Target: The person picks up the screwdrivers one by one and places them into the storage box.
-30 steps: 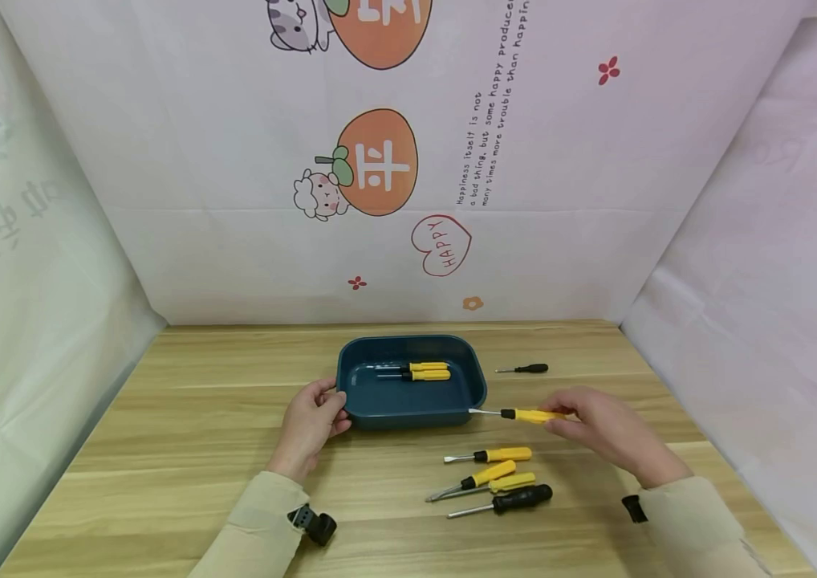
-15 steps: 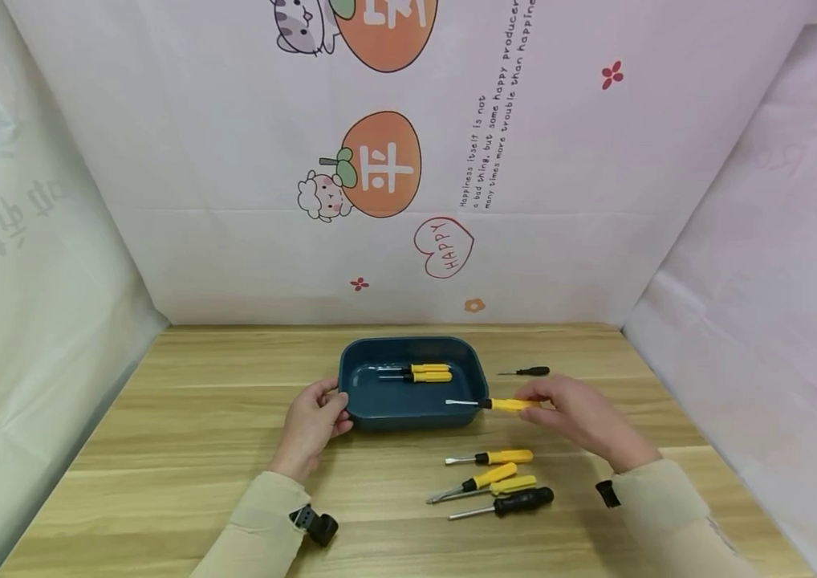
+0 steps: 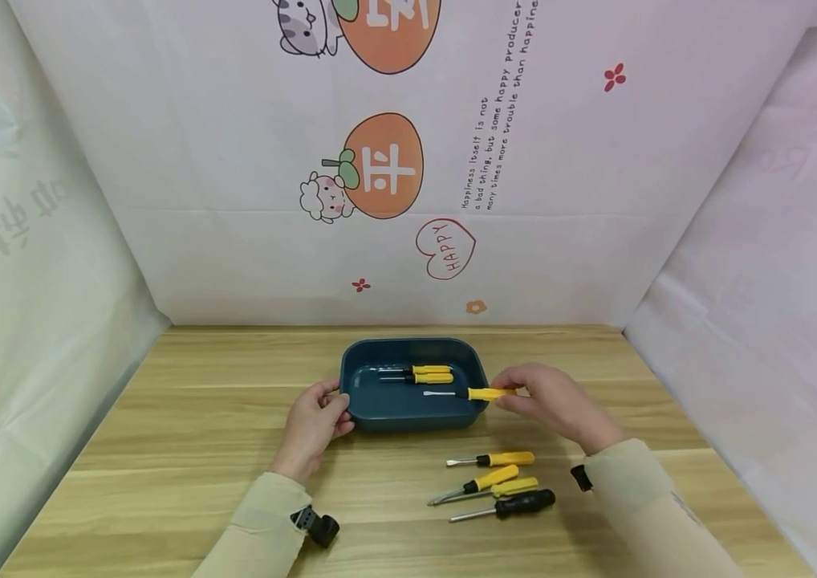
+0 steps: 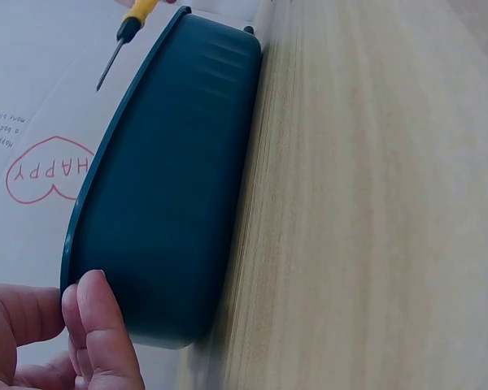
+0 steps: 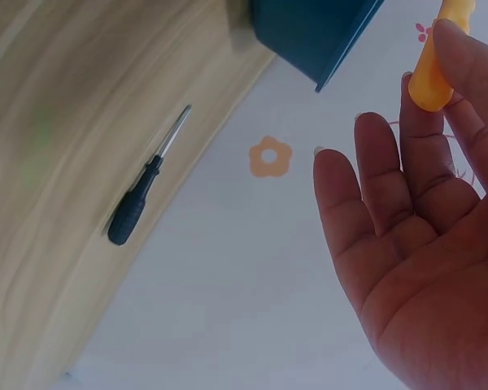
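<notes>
My left hand (image 3: 315,421) pinches the left rim of a dark teal tray (image 3: 408,422); in the left wrist view its fingers (image 4: 106,325) lie against the outer wall. Thumb and fingers of my right hand (image 3: 553,401) pinch the handle end of a yellow-handled screwdriver (image 3: 482,394). Its flat tip points left over the inside of the tray, above the rim in the left wrist view. Two smaller yellow-and-black screwdrivers (image 3: 432,378) lie side by side in the tray. The right wrist view has the yellow handle (image 5: 431,85) between thumb and fingers.
In front of the tray, several screwdrivers lie on the wooden table (image 3: 184,449): yellow-handled ones (image 3: 511,458) and a larger black-handled one (image 3: 526,503). A small black screwdriver (image 5: 130,213) lies right of the tray, hidden by my right hand in the head view. A printed white sheet (image 3: 560,265) stands behind.
My right hand has carried the yellow screwdriver leftward and away from me, from outside the tray's right front corner to over its inside. My left hand has stayed on the rim.
</notes>
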Motion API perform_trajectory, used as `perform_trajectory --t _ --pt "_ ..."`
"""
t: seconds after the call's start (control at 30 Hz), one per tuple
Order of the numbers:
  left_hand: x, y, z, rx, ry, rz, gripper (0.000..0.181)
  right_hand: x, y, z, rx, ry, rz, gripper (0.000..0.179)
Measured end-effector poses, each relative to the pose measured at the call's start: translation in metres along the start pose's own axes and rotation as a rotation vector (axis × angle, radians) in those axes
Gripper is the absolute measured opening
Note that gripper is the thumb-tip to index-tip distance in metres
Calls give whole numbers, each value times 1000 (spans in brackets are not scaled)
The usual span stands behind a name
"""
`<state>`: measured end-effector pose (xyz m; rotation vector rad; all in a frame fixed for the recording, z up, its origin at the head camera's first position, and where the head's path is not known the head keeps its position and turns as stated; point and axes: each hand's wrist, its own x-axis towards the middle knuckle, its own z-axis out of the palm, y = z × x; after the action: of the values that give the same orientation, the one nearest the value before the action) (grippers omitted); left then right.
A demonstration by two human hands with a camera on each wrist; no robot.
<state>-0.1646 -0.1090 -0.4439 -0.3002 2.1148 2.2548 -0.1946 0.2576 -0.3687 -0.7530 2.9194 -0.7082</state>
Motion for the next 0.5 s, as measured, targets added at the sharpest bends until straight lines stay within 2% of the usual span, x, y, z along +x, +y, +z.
perform_trajectory --t 0.5 --pt "1 -2 1 -5 8 8 44 30 -6 11 -50 20 -39 8"
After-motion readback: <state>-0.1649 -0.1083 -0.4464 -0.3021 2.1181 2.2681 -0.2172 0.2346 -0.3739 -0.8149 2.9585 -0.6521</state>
